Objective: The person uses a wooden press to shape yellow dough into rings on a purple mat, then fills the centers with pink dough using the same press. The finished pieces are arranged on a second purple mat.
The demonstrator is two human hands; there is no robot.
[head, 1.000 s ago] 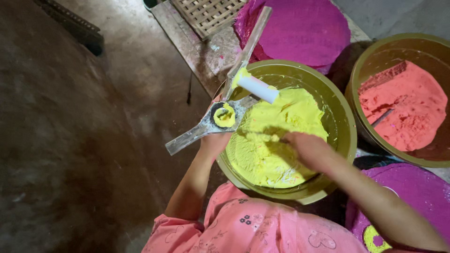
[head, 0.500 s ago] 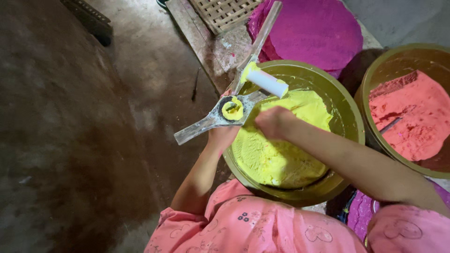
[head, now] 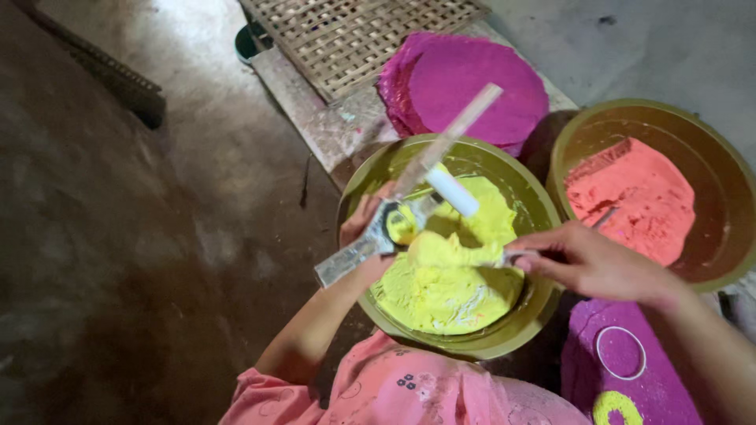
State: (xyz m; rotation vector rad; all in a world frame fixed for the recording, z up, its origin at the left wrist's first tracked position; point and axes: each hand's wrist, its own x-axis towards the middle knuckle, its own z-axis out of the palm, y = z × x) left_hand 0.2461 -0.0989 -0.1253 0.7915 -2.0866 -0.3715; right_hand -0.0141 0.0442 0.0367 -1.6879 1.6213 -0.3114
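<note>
My left hand (head: 361, 228) grips a metal press tool (head: 370, 244) with a long lever arm and a white handle (head: 452, 191), held over the near left side of a green bowl (head: 504, 338). The tool's round cup holds yellow dough (head: 400, 228). The bowl is filled with yellow dough (head: 445, 287). My right hand (head: 592, 264) holds a small metal scraper (head: 516, 254) whose end lies on the yellow dough at the bowl's right side.
A second green bowl (head: 713, 169) with orange-red dough stands at the right. A magenta heap (head: 472, 86) lies behind the bowls next to a woven bamboo tray (head: 354, 35). A magenta sheet (head: 630, 378) with a ring and a yellow disc lies at the lower right.
My right hand moved from the press cup back to the right side of the bowl and now holds a scraper. The press tool tilted lower over the bowl.
</note>
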